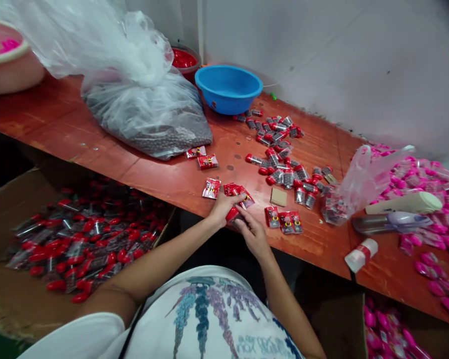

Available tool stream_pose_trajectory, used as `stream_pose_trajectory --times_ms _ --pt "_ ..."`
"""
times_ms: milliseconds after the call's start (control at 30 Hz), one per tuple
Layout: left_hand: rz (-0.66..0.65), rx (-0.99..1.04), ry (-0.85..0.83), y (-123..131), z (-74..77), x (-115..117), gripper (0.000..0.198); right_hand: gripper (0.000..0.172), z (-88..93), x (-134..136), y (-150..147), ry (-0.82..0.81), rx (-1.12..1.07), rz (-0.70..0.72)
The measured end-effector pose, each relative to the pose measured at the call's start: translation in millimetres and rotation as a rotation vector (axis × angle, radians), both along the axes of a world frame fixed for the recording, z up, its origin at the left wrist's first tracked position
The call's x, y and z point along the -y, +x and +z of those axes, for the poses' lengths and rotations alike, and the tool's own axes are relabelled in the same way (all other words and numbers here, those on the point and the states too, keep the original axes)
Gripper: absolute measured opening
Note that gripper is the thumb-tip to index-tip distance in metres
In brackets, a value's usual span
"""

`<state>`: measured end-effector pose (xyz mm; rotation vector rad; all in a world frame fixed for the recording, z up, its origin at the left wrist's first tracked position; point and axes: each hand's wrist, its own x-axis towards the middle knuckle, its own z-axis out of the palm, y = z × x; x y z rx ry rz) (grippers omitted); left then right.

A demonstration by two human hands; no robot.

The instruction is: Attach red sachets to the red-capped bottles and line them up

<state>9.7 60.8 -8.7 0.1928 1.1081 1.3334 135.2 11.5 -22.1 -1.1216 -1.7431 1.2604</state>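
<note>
Near the table's front edge, my left hand and my right hand meet around a small red-capped bottle. Fingers of both hands are closed on it, and they hide most of its body. Just beyond my left fingers is a fan of red packets; whether that hand touches them I cannot tell. One more red packet lies left of my hands. To the right are other red packets and a tan card stack. Farther back, several red-capped bottles with dark contents lie loose.
A clear bag of dark beads stands back left, beside a blue basin. Below left, a cardboard box holds many red-capped bottles. At right are a pinkish plastic bag, a white roll and pink-capped items.
</note>
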Motion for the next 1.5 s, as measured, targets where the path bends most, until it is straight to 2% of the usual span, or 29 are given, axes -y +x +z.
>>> stream_pose_trajectory --times_ms 200,400,567,633,967,1500 --pt "0.008 -0.065 0.056 4.2 -3.3 6.5 0.033 0.037 -5.7 10.6 -9.7 0.042 0.027 -0.123" --pt "0.000 -0.018 -0.011 -0.9 -6.6 3.7 0.030 0.040 -5.1 16.3 -10.9 -0.155 -0.174 -0.138" --pt "-0.062 0.144 -0.126 -3.2 -12.3 6.2 0.021 0.034 -2.7 11.8 1.8 -0.047 -0.156 -0.446" --pt "-0.059 0.167 -0.155 -2.3 -14.2 7.5 0.017 0.034 -2.9 10.1 5.1 -0.028 -0.131 -0.504" --pt "0.020 0.190 -0.153 1.2 -5.9 6.4 0.011 0.035 -3.3 12.3 2.6 -0.015 -0.153 -0.541" --pt "0.025 0.115 -0.099 8.0 4.6 13.5 0.019 0.036 -1.2 12.7 4.9 0.043 -0.139 -0.600"
